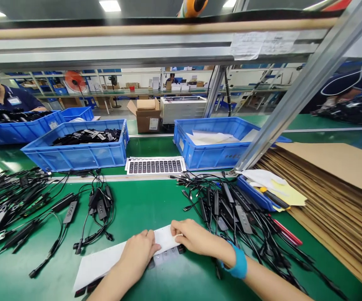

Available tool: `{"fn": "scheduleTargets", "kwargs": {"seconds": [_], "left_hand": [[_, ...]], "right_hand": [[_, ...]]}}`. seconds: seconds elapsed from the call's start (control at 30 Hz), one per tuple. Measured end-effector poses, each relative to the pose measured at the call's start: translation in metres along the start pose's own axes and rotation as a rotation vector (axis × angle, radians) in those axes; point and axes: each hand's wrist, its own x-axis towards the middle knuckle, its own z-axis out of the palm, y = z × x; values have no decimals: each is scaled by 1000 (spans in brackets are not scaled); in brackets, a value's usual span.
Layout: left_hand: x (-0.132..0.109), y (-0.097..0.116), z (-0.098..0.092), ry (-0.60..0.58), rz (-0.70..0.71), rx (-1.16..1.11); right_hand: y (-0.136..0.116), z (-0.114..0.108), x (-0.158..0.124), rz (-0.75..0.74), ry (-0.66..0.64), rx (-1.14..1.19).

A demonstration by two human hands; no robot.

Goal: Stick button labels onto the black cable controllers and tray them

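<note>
Holding the white paper sheet (98, 265) clamped under both grips, your left hand (138, 251) and right hand (196, 238), you risk catching its edge on the black cable bundle (240, 221) just right of the right grip if it swings wide, while the green table (143, 209) leaves open room directly ahead.

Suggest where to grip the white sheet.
Pinch the white sheet at its bare lower-left end, coming from the near side. That end sticks out past the left hand and sits low over the green belt, while the right hand covers the far end.
</note>
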Motion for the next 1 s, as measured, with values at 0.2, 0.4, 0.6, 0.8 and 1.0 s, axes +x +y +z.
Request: {"fn": "scheduleTargets", "kwargs": {"seconds": [0.2,0.4,0.6,0.8,1.0], "left_hand": [[-56,-68,-21,150,81,-379],[-82,-124,-30,354,-109,-591],[-78,-122,-20,492,-219,-1247],[-75,-119,-13,375,-179,-1423],[-33,-103,-20,577,-92,-1355]], "right_hand": [[12,-9,-4,-33,129,604],[8,-32,-6,19,352,932],[8,-35,-10,-33,533,755],[21,-32,-15,-51,727,550],[34,-63,-12,28,1439,960]]}}
